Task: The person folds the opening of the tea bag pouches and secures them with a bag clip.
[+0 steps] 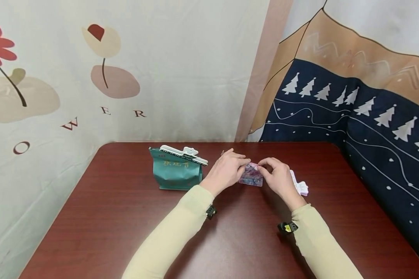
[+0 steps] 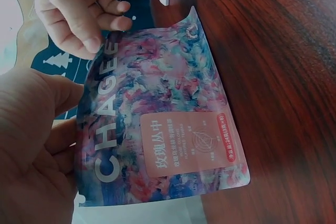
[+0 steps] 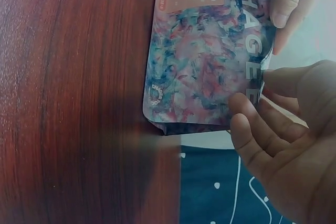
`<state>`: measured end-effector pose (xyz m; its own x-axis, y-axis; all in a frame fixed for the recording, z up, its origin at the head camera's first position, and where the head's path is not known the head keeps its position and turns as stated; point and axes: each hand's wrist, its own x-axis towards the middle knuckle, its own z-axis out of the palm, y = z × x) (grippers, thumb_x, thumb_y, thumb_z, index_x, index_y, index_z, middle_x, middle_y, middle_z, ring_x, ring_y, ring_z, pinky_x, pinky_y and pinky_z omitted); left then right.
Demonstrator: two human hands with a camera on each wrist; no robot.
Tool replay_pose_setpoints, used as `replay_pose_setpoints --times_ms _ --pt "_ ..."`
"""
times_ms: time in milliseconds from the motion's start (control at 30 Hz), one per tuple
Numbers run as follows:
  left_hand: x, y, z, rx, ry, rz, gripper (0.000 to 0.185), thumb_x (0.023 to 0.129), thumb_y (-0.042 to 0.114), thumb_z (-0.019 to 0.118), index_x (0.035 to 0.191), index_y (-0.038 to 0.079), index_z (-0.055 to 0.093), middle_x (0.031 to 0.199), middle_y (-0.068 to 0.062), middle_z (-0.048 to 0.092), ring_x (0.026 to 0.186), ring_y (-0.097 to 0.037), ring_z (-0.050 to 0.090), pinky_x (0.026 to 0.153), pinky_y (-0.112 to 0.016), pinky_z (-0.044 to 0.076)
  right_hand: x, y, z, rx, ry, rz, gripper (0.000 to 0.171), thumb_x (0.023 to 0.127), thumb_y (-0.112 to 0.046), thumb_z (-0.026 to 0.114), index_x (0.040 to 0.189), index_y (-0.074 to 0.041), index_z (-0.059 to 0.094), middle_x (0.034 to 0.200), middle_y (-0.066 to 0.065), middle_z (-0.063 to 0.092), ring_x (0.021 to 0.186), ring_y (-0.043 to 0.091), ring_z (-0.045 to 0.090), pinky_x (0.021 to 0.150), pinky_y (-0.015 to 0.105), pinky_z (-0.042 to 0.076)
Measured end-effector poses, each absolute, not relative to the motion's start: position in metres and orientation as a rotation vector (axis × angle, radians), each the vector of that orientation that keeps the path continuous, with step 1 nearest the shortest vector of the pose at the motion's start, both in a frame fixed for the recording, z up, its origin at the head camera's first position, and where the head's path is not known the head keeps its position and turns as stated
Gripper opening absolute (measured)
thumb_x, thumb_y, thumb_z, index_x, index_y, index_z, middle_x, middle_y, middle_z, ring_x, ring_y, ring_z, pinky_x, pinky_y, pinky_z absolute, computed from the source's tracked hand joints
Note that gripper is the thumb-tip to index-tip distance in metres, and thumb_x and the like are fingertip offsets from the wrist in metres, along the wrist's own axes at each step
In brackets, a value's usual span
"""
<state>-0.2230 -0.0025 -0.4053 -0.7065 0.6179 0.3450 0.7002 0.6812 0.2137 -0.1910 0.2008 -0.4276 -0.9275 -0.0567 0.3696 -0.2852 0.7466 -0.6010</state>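
Left hand (image 1: 226, 170) and right hand (image 1: 281, 176) both pinching top edge of marbled pink-blue pouch (image 1: 251, 175) standing mid table (image 1: 125, 217), green clipped bag (image 1: 176, 170) at 9 o'clock, white clip (image 1: 299, 185) at 3 o'clock

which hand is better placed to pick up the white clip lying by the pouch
Right, probably. The white clip lies on the table just beyond the right hand, while the left hand is on the pouch's far side. Both hands pinch its top edge.
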Motion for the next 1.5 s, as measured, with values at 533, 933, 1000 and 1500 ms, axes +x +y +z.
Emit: replay_pose_setpoints --times_ms 533,933,1000,1500 --pt "-0.227 0.009 -0.397 -0.969 -2.709 -0.434 0.019 0.102 0.023 0.066 0.111 0.020 0.082 0.096 0.000 0.078 0.090 -0.016 0.071 0.088 -0.034 0.056 -0.196 0.195 -0.426 0.230 -2.762 0.967 0.018 0.099 -0.014 0.071 0.114 -0.005 0.075 0.111 0.018 0.075 0.087 0.030 0.066 0.082 0.048 0.058" --pt "-0.230 0.022 -0.399 -0.839 -2.766 -0.209 0.018 0.101 0.031 0.066 0.107 0.028 0.083 0.099 0.006 0.079 0.086 -0.013 0.072 0.077 -0.033 0.052 -0.200 0.194 -0.430 0.219 -2.736 0.912 0.015 0.097 -0.014 0.073 0.108 -0.006 0.077 0.106 0.017 0.077 0.086 0.031 0.068 0.081 0.049 0.057" --pt "-0.231 0.023 -0.400 -0.834 -2.771 -0.194 0.019 0.101 0.031 0.066 0.108 0.028 0.083 0.098 0.006 0.079 0.088 -0.012 0.072 0.079 -0.033 0.050 -0.200 0.195 -0.430 0.214 -2.762 0.910 0.018 0.097 -0.014 0.073 0.112 -0.005 0.077 0.110 0.018 0.076 0.093 0.033 0.069 0.086 0.051 0.057" --pt "-0.231 0.023 -0.401 -0.866 -2.747 -0.108 0.019 0.100 0.029 0.065 0.103 0.025 0.083 0.089 0.005 0.078 0.084 -0.011 0.072 0.082 -0.031 0.049 -0.202 0.202 -0.430 0.228 -2.775 0.850 0.014 0.093 -0.004 0.073 0.106 -0.002 0.080 0.107 0.019 0.076 0.087 0.033 0.070 0.079 0.047 0.056"
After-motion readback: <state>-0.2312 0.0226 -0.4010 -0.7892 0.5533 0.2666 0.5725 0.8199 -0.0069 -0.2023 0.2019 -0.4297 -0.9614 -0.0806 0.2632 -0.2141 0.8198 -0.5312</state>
